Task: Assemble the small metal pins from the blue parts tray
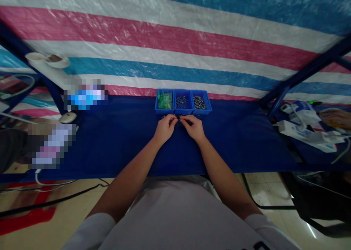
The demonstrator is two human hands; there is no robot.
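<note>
My left hand [166, 127] and my right hand [195, 127] meet over the blue table, close in front of three joined blue bins. Both are closed in a pinch, fingertips almost touching around a small, thin screw-like piece [178, 119], whose exact kind is too small to tell. A few slim dark metal pieces lie by the fingers along the bins' front. In the left bin [156, 105] are green and clear plastic bits. The middle bin [183, 111] has a loose layer of small metal screw-like pieces, and the right bin [209, 105] a denser heap.
Striped plastic sheeting [175, 37] hangs behind the blue table [109, 144]. At left are a blurred-out phone-like device [52, 147], a cable and a white stand [49, 68]. A white power strip [304, 134] and cords lie at right, beyond a blue frame post [279, 100].
</note>
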